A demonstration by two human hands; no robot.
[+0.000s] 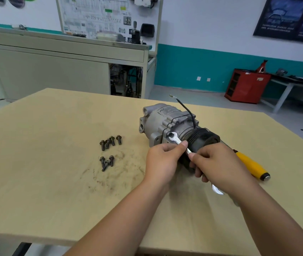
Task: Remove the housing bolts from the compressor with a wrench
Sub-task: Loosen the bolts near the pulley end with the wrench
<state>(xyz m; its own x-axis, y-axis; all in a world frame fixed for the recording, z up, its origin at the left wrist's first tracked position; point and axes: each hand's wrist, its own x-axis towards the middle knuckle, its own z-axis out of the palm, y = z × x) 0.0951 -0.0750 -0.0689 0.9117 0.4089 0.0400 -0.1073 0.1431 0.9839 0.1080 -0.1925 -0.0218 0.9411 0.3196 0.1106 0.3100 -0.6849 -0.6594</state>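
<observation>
A grey metal compressor point(162, 120) with a black pulley point(205, 139) lies on its side on the wooden table point(45, 182). A silver open-end wrench point(176, 139) has its jaw at a bolt point(167, 134) on the housing flange. My left hand point(162, 162) pinches the wrench shaft near the jaw. My right hand point(219, 166) grips the shaft lower down, and the wrench's other end sticks out below that hand. Several removed bolts point(110, 142) lie in two small heaps left of the compressor, the nearer heap point(106, 162) closer to me.
A yellow-handled screwdriver point(252, 166) lies on the table right of my right hand. A black wire point(186, 109) rises from the compressor. Beyond the table stand a beige workbench point(58, 71) and a red cabinet point(246, 85).
</observation>
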